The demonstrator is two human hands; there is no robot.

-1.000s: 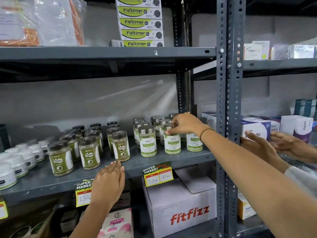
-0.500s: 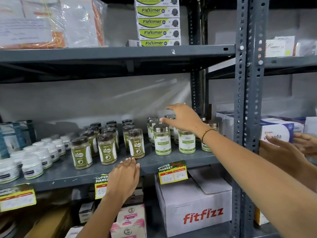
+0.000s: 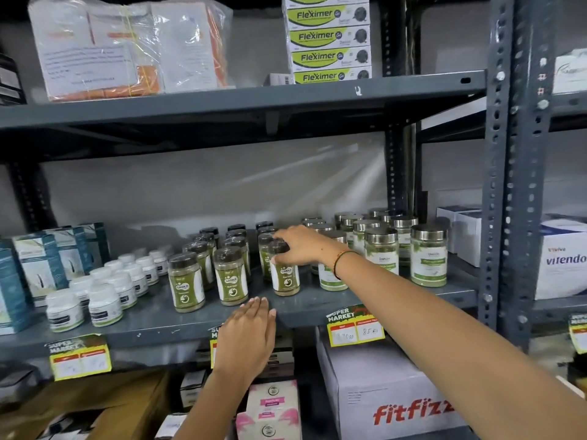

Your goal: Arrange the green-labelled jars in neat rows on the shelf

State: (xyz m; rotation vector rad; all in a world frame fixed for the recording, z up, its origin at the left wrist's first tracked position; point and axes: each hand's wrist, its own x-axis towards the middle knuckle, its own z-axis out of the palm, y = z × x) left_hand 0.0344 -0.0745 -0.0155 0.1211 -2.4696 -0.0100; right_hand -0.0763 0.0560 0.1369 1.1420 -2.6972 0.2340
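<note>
On the grey middle shelf (image 3: 152, 322) stand dark-lidded jars of green powder with green-and-white labels, in rows; the front ones are at left (image 3: 186, 282), middle (image 3: 231, 277) and right (image 3: 285, 274). My right hand (image 3: 298, 246) reaches across and closes over the lid and shoulder of the right front jar. My left hand (image 3: 246, 335) rests flat on the shelf's front edge, fingers together, holding nothing. To the right stand several silver-lidded jars (image 3: 428, 255) with pale green labels, in rows.
Small white tubs (image 3: 104, 301) and teal boxes (image 3: 38, 265) fill the shelf's left. Yellow price tags (image 3: 355, 328) hang on the edge. A Fitfizz carton (image 3: 397, 395) sits below. A perforated upright (image 3: 508, 173) bounds the bay on the right, with white boxes (image 3: 562, 258) beyond.
My right hand has left the silver-lidded jars and moved left onto a dark-lidded jar in the front row. The view has shifted left. Another person's hands at the right are out of view.
</note>
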